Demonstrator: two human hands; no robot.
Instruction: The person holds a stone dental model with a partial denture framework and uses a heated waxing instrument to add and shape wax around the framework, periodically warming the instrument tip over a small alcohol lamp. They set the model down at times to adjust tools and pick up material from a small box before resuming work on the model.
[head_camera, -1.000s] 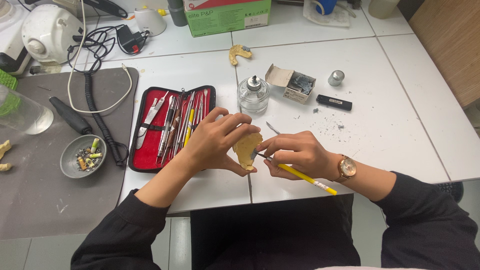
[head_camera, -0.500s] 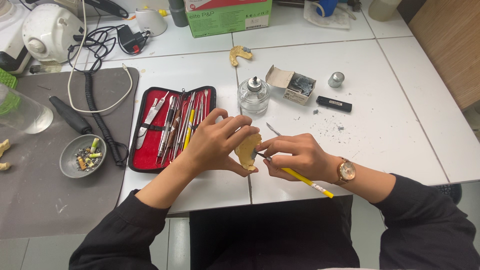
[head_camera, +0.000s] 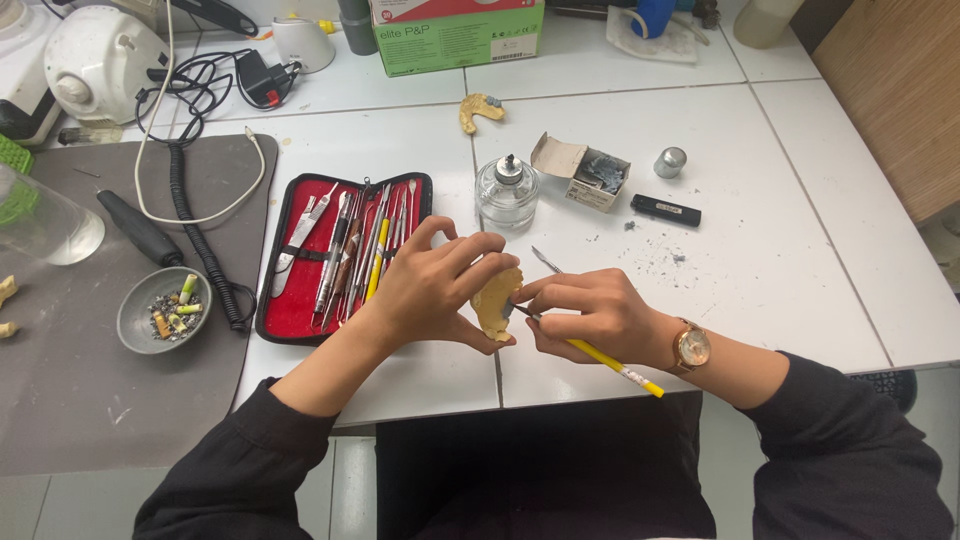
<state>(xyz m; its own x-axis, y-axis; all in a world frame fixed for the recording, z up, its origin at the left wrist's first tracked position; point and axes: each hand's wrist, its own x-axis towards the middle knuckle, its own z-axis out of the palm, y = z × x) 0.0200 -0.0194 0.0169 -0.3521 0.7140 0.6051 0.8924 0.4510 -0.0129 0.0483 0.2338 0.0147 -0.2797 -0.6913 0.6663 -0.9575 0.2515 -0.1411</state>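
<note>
Near the front edge of the white table (head_camera: 780, 260), the left hand (head_camera: 430, 290) pinches a yellowish plaster cast (head_camera: 495, 300) upright between thumb and fingers. The right hand (head_camera: 590, 315), just right of it, is closed around a yellow-handled tool (head_camera: 610, 362) whose long axis slants from lower right up-left, tip touching the cast. A green box (head_camera: 455, 40) with a red top sits at the far edge; a small open cardboard box (head_camera: 585, 172) lies mid-table.

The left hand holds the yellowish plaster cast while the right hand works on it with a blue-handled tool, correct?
Not quite: in the head view the tool in the right hand has a yellow handle. The left hand does hold the yellowish plaster cast.
</note>
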